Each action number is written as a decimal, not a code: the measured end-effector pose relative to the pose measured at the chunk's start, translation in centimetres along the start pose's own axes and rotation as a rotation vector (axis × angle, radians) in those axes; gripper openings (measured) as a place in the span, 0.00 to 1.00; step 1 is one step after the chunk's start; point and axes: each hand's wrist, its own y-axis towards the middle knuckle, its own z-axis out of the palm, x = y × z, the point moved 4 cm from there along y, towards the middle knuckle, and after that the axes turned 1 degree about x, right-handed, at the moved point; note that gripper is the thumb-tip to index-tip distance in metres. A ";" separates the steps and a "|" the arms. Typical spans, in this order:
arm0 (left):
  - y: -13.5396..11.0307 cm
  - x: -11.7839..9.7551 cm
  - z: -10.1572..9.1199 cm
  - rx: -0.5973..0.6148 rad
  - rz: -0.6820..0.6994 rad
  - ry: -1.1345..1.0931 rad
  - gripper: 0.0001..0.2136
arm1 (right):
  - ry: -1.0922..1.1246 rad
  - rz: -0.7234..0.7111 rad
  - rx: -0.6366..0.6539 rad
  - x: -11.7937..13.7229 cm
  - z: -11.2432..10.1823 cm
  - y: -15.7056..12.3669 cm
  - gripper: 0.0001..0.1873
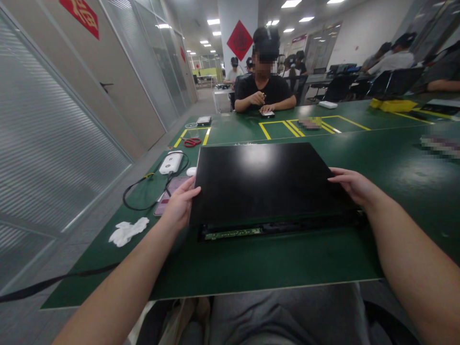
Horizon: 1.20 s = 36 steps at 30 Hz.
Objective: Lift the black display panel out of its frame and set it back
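A large flat black screen panel [262,179] lies on the green table [251,263] in front of me, with a strip of green circuit board [233,233] showing under its near edge. My left hand [179,203] grips the panel's left edge with curled fingers. On the panel's right edge rests my right hand [350,184], fingers over the top surface. The panel looks slightly raised at the near side.
Left of the panel lie a phone [167,196], a white power pack with a black cable [171,163], a white mouse [191,171], red scissors [192,142] and crumpled white gloves [127,231]. A person in black [264,91] sits across the table; others sit farther back.
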 end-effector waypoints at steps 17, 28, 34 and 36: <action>-0.1 0.3 0.1 0.031 0.127 0.074 0.27 | 0.018 -0.091 -0.245 0.9 -1.1 -0.2 0.19; 0.9 1.8 -1.8 -0.019 0.130 0.526 0.29 | -0.076 -0.100 -0.354 0.6 -2.0 0.2 0.11; 0.9 2.1 -1.7 -0.005 0.098 0.545 0.27 | -0.101 -0.096 -0.334 0.4 -2.1 0.4 0.11; 0.8 2.0 -1.6 0.000 0.100 0.540 0.26 | -0.105 -0.094 -0.336 0.4 -2.0 0.3 0.10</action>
